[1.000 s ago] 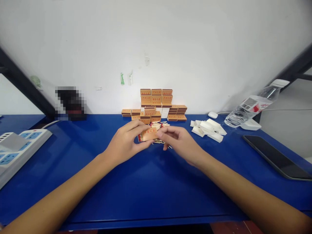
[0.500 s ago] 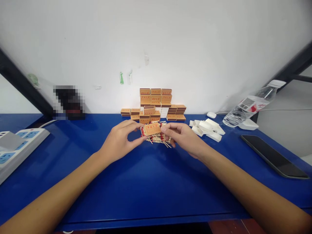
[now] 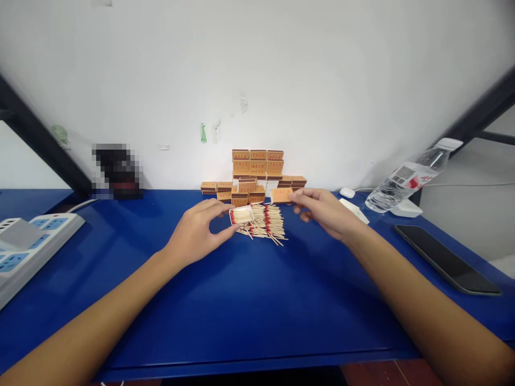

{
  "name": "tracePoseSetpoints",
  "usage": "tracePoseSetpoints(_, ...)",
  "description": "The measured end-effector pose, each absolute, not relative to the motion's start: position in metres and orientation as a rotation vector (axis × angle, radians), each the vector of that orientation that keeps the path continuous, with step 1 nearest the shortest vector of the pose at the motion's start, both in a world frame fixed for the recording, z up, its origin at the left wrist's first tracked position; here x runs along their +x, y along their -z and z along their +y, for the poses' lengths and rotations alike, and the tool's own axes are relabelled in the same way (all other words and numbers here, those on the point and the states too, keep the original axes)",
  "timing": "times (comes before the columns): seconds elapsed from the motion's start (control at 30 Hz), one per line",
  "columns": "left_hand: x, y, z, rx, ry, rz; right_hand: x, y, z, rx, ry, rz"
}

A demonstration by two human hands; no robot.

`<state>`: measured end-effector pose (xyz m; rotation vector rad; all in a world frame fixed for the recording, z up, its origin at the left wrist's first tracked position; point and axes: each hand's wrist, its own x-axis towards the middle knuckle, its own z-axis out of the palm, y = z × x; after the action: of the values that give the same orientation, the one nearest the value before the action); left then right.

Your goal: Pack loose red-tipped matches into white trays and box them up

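My left hand [image 3: 201,226] grips a white matchbox tray [image 3: 242,216] full of red-tipped matches, thumb at its near edge and fingers at the far edge. Pinched in my right hand [image 3: 319,210] is an orange matchbox sleeve [image 3: 282,195], held apart from the tray, to its right. A pile of loose matches [image 3: 271,221] lies on the table between the hands. Behind it, stacked orange matchboxes [image 3: 257,165] stand against the wall, with lower stacks to either side. White empty trays [image 3: 354,209] lie partly hidden behind my right hand.
On the right of the blue table [image 3: 257,305] are a tilted water bottle [image 3: 410,177], a phone [image 3: 446,258] and a small white case [image 3: 347,192]. A power strip [image 3: 40,244] lies at the left, with a blurred dark object [image 3: 118,171] behind it.
The matchbox has come apart: my right hand has drawn the sleeve off to the right, uncovering the matches in the tray. My left hand has stayed nearly in place.
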<state>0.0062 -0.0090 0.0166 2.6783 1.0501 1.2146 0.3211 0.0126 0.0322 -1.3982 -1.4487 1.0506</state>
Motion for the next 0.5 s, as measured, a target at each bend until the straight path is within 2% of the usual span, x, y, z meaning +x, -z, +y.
tracePoseSetpoints(0.17, -0.002, -0.011, -0.003, 2.745, -1.196, 1.06, 0.35, -0.047, 0.062, -1.661, -0.754, -1.291)
tracePoseSetpoints(0.5, -0.005, -0.008, 0.0, 2.765, -1.192, 1.077, 0.342, -0.028, 0.116, -1.679, -0.577, -1.401)
